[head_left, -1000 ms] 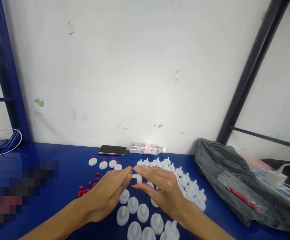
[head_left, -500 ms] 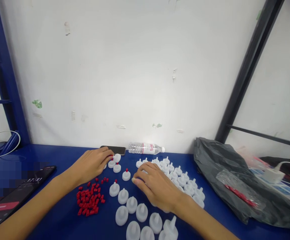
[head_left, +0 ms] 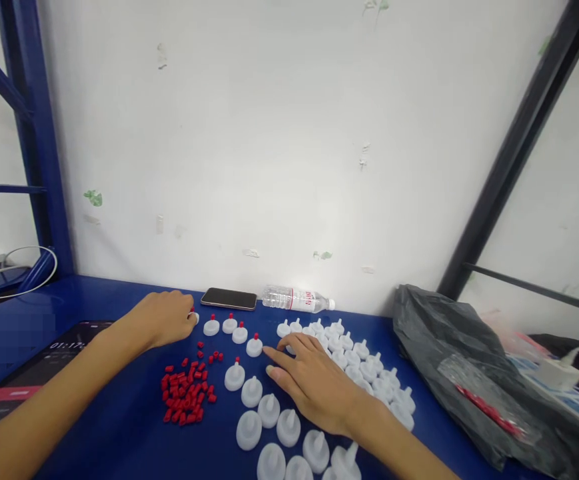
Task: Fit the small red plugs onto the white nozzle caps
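Observation:
My left hand (head_left: 166,320) is closed at the back left, its fingers pinching a white nozzle cap (head_left: 196,319) with a red tip. Most of that cap is hidden behind the fingers. Just right of it stand several white nozzle caps with red tips (head_left: 212,327). My right hand (head_left: 314,383) is open, fingers apart, low over the table. Its index fingertip is close beside another red-tipped nozzle cap (head_left: 254,347); whether they touch I cannot tell. Plain white nozzle caps (head_left: 269,410) stand in front of that hand, and small red tips (head_left: 186,393) lie heaped on the left.
More white nozzle caps (head_left: 364,357) crowd the right. A phone (head_left: 229,299) and a clear bottle (head_left: 296,299) lie by the wall. A larger phone (head_left: 34,373) is partly under my left forearm. Grey plastic (head_left: 434,353) and a bag of red pieces (head_left: 489,403) lie right.
My left hand has moved left with the red-tipped nozzle cap, away from the standing ones. My right hand stays in nearly the same place, index finger stretched further out. The view has shifted slightly.

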{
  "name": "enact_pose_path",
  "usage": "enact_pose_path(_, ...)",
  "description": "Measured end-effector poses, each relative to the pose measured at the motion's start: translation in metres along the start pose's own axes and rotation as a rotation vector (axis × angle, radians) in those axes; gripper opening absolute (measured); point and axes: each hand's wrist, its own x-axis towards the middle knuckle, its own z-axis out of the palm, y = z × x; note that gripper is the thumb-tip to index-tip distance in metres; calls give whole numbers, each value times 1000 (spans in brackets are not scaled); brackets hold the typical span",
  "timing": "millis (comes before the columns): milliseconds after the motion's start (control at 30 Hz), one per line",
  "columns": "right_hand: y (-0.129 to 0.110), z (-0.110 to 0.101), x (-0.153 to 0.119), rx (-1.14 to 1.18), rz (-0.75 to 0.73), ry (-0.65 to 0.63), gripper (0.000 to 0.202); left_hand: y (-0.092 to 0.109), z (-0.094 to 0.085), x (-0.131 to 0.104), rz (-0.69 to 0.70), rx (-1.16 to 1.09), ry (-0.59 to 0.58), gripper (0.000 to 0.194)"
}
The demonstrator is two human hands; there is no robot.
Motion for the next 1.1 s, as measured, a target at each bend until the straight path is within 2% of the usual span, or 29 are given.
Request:
enact_pose_path(133, 3, 1, -1, -45, -1, 12, 41, -3, 9, 0, -38, -2, -38, 30)
enact_pose_path(267, 8, -10, 2, -100, 21, 61, 31, 2, 1, -2, -29, -7, -18, 33)
enact_pose_path(367, 16, -28, 1, -115, 149, 58, 32, 8, -8, -3, 26, -30, 1, 29)
enact_pose_path(433, 22, -40, -2, -91, 263, 24, 34, 13, -11, -4, 76, -65, -5, 27)
enact_pose_path(500, 27, -48, -5, -29, 312, -28, 32, 17, -10, -5, 131, -108, -32, 23)
enact_pose_path(633, 33, -44, -7, 69, 255, -111, 16, 20, -4, -7, 183, -153, -94, 26)
enact_pose_path(800, 33, -32, -6, 111, 190, -127, 7, 17, 6, -8, 186, -169, -137, 31)
enact_pose_path(967, 32, -31, -9, 116, 112, -21, 5, 18, 12, -7, 220, -174, -149, 27)
enact_pose_path(1100, 31, -29, -9, 174, 126, 56, 7, 24, 7, -9, 229, -197, -93, 20)
